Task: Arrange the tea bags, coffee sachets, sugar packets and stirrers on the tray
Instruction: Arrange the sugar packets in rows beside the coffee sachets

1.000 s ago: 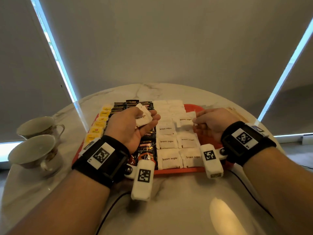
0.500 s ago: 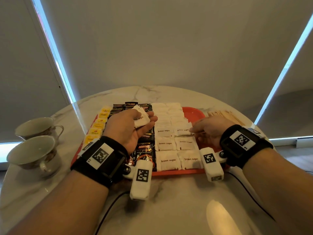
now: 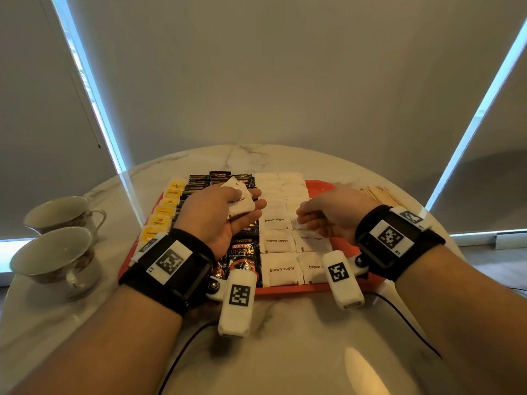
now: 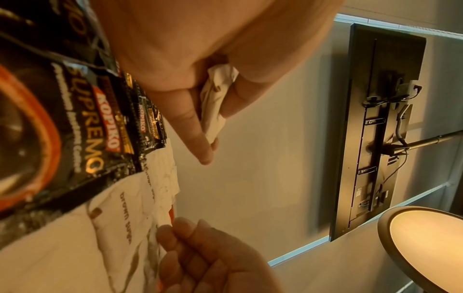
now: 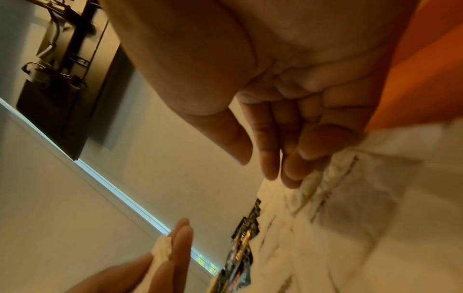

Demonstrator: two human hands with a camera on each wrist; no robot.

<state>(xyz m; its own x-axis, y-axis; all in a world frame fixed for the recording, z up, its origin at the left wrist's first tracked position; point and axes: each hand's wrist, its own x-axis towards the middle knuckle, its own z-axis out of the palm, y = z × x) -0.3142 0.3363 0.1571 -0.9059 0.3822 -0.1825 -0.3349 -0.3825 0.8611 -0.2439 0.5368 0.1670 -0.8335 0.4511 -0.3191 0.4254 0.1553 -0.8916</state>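
head | left hand [image 3: 216, 215] gripping sugar packets [image 3: 241, 199] above tray [image 3: 316, 186] | right hand [image 3: 330, 213] loosely uncurled, fingertips touching laid packets [image 3: 312, 240]

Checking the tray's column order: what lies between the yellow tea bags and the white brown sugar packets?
In the head view, the black coffee sachets lie between the yellow tea bags and the brown sugar packets.

"brown sugar" was printed on the white sugar packets [image 3: 281, 269] laid on the tray and on the held packet [image 3: 241, 202]. "KOPIKO SUPREMO" was read on a black coffee sachet [image 3: 242, 258].
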